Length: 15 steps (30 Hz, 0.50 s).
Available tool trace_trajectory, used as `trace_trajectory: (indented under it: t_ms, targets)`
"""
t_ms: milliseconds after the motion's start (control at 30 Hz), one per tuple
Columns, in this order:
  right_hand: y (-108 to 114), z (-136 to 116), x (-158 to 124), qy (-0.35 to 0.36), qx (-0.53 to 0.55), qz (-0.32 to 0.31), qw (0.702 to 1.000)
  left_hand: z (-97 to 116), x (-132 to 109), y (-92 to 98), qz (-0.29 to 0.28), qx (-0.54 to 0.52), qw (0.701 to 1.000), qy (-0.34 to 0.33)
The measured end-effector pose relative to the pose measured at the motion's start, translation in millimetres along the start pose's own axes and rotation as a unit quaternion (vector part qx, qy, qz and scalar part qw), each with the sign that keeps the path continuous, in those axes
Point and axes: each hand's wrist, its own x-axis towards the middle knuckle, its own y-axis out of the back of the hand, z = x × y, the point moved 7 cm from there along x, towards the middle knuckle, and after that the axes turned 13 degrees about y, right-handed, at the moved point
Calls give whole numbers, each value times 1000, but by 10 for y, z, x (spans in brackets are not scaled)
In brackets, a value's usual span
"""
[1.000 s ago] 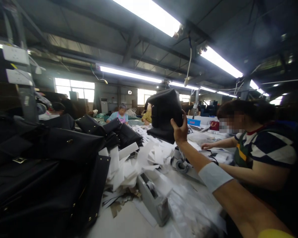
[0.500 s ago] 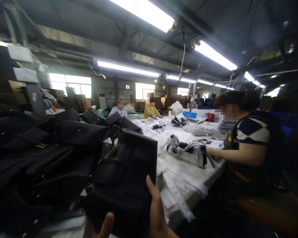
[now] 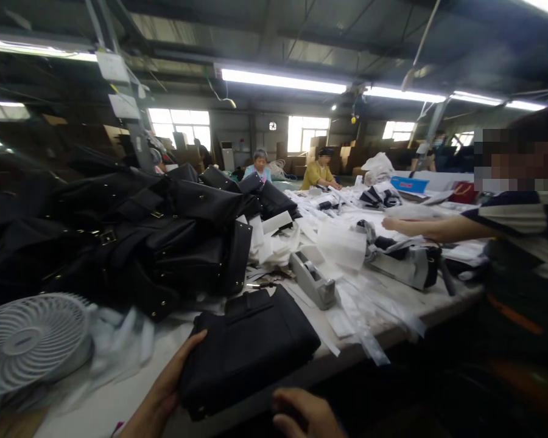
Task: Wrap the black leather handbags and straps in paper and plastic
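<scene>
A black leather-look bag (image 3: 251,347) lies tilted at the front edge of the table, its flap and strap detail facing up. My left hand (image 3: 171,377) grips its left end, thumb on top and the other fingers partly hidden underneath. Just below the bag's near edge is my right hand (image 3: 305,413), its fingers curled toward the thumb. Whatever sits in that dark gap between them, if anything, cannot be made out. Behind the bag stands a grey tape dispenser (image 3: 313,280).
A heap of black bags (image 3: 164,237) with gold-coloured studs rises at left. A white fan (image 3: 27,347) lies in front of it. White paper sheets (image 3: 340,243) cover the table's middle. At right a co-worker's arm (image 3: 429,230) reaches over a partly wrapped bag (image 3: 406,264).
The bag has gone from held upright to lying low and tilted. My right hand has left its side and moved below it. The view has turned left and down, bringing in the fan.
</scene>
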Motion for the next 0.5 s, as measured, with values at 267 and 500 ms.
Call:
trace_trajectory:
  t_ms: [267, 500]
  targets:
    - [464, -613, 435, 258, -391, -3, 884, 195, -36, -99, -11, -4, 1000, -26]
    - [156, -585, 610, 315, -316, 49, 894, 557, -624, -215, 84, 71, 985, -131]
